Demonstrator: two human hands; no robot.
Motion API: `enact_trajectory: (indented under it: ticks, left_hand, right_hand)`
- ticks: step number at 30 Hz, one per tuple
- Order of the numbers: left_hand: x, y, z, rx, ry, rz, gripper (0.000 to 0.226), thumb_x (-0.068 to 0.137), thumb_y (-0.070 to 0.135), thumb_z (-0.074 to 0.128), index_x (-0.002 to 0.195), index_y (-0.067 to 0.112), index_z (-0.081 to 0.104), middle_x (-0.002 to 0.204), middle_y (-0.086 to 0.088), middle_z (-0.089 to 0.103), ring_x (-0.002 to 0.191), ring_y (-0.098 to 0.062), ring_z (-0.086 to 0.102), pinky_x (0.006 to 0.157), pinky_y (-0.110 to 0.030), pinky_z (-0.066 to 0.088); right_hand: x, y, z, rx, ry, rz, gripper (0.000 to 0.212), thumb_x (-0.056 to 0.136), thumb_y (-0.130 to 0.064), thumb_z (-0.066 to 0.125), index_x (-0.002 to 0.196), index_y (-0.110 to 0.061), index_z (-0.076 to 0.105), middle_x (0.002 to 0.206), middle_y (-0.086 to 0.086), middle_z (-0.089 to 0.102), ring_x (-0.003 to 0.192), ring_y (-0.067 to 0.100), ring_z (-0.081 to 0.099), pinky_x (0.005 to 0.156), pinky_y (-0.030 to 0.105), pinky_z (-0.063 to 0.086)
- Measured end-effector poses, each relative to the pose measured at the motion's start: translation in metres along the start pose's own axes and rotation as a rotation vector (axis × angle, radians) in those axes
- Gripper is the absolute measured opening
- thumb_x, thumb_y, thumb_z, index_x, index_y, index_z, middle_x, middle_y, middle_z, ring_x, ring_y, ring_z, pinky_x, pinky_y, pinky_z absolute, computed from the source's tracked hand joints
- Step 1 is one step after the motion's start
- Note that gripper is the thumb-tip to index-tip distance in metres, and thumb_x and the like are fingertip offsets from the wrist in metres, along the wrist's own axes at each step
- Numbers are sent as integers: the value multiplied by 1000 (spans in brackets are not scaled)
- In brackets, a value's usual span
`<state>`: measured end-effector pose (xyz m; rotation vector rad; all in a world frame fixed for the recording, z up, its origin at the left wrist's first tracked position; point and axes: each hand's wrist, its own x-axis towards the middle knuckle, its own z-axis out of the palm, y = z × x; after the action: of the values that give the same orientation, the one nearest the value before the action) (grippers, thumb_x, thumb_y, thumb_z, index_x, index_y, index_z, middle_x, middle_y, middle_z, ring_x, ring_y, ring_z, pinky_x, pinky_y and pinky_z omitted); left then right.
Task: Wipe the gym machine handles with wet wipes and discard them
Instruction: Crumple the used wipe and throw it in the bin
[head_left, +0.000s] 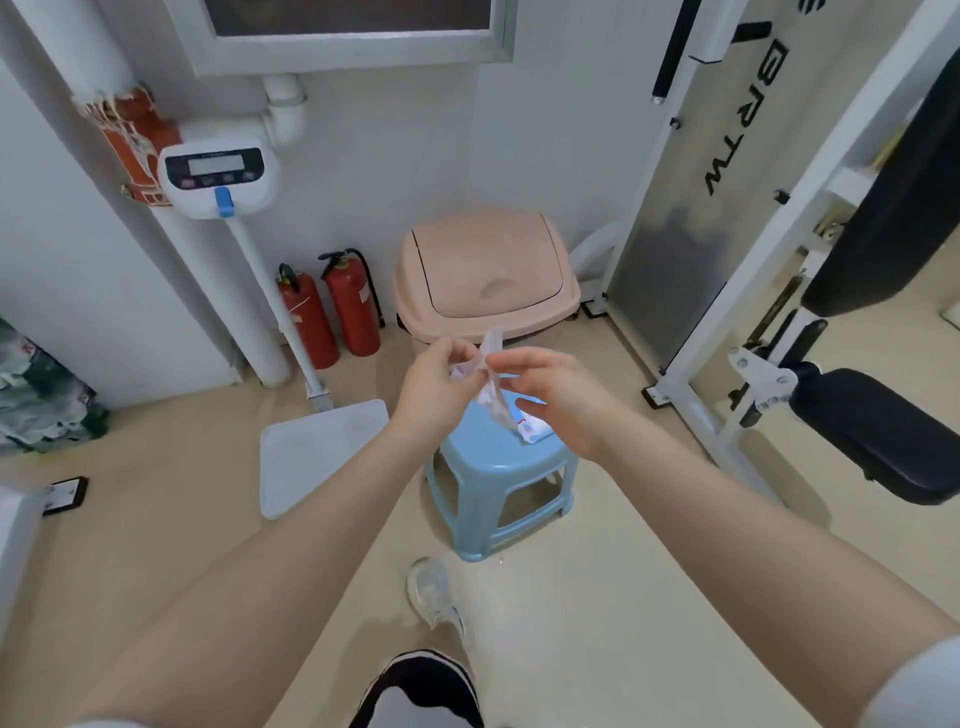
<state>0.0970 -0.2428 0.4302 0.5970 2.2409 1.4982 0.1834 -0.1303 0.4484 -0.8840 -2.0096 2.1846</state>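
My left hand (439, 387) and my right hand (558, 395) are held together above a light blue plastic stool (493, 483). Both pinch a small wet wipe sachet (491, 374), a thin whitish strip that stands up between the fingertips and hangs down below them. Another white sachet with blue and red print (530, 428) lies on the stool's seat, partly hidden by my right hand. The white gym machine (691, 218) with black pads (883, 426) stands at the right. A pink lidded bin (488, 275) sits just behind my hands.
Two red fire extinguishers (332, 312) stand by the wall left of the bin. A white standing scale (317, 447) with a display head (218, 176) is at the left. My shoe (434, 592) is on the beige floor near the stool.
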Motion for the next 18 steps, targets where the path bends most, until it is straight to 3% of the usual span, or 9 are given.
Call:
enact_trajectory:
  ticks: [3, 7, 11, 14, 16, 18]
  left_hand:
    - [71, -6, 6, -30, -16, 7, 10, 82, 6, 60, 86, 16, 60, 75, 11, 57, 69, -9, 49, 59, -12, 38]
    - [167, -12, 8, -72, -4, -68, 10, 83, 8, 62, 91, 12, 66, 81, 7, 61, 69, -3, 51, 55, -5, 38]
    - [252, -17, 18, 2, -61, -54, 13, 83, 3, 59, 90, 8, 69, 79, 5, 60, 61, -2, 48, 51, -2, 34]
    - [301, -24, 36, 77, -111, -27, 13, 83, 3, 60, 91, 6, 70, 87, 3, 61, 77, -6, 53, 63, 0, 36]
    - [328, -28, 52, 100, -162, 15, 12, 83, 4, 61, 89, 6, 71, 85, 7, 60, 77, 0, 53, 68, -5, 37]
    - [355, -32, 71, 93, -251, 18, 13, 84, 7, 61, 90, 13, 71, 88, 14, 62, 77, 6, 55, 71, -6, 39]
  right_hand:
    - [65, -8, -19, 112, 94, 1, 25, 85, 7, 51, 98, -14, 60, 92, -3, 61, 84, 15, 61, 84, 32, 50]
    - [165, -27, -37, 148, 130, 183, 5, 91, -14, 55, 87, -16, 55, 85, 2, 60, 77, 20, 61, 74, 31, 50]
    - [250, -43, -45, 236, 59, 275, 18, 94, -29, 50, 91, -14, 59, 81, 2, 64, 66, 18, 62, 66, 28, 52]
    - [302, -47, -62, 362, 59, 281, 19, 95, -27, 49, 88, -12, 58, 68, -1, 64, 56, 12, 62, 57, 24, 51]
    - [333, -47, -79, 396, 97, 290, 11, 94, -19, 53, 96, -8, 56, 77, 4, 63, 64, 15, 62, 53, 21, 52]
    - [365, -42, -101, 376, 124, 301, 17, 91, -7, 54, 106, 2, 54, 93, 16, 61, 77, 25, 61, 58, 24, 52]
